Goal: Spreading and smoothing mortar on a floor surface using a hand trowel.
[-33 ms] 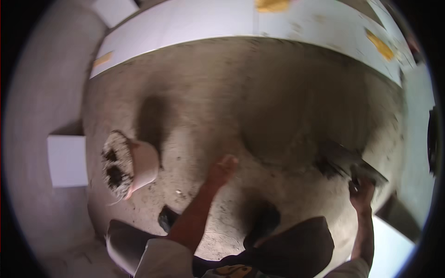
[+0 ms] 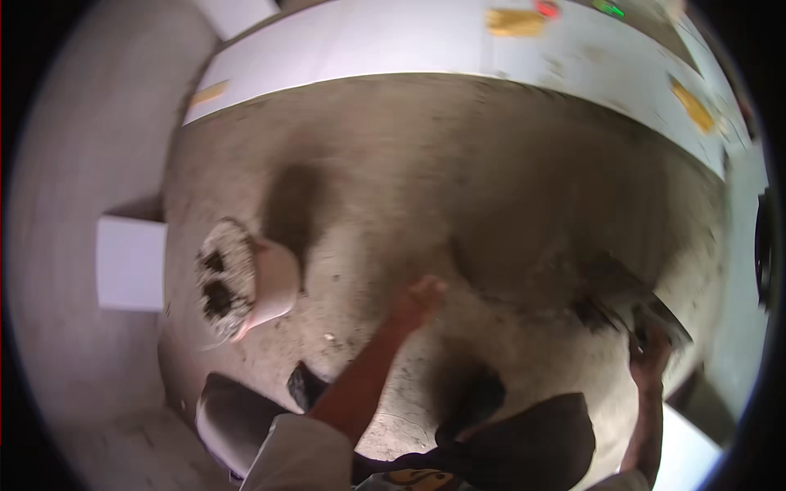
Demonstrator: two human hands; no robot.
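My right hand (image 2: 651, 353) grips a dark, flat plastering trowel (image 2: 634, 296) by its handle. The blade lies against the edge of a darker, wet-looking mortar patch (image 2: 524, 237) on the rough floor. Left of the trowel, my left hand (image 2: 422, 301) hovers over the lighter floor, apart from the patch. Its fingers are smeared by motion, so their pose is unclear. A pale pinkish bucket (image 2: 277, 282) with a crusted grey rim and dark hollows in its top stands to the left, touched by neither hand.
A long white board (image 2: 393, 45) with yellowish pieces (image 2: 692, 105) on it crosses the far side. A white block (image 2: 131, 263) sits at the left beside a grey wall. My knees and dark shoes (image 2: 475, 401) are close in front; a white panel (image 2: 688, 438) lies lower right.
The whole view has shifted slightly, so bucket, board and both hands appear further right. The trowel stays in my right hand.
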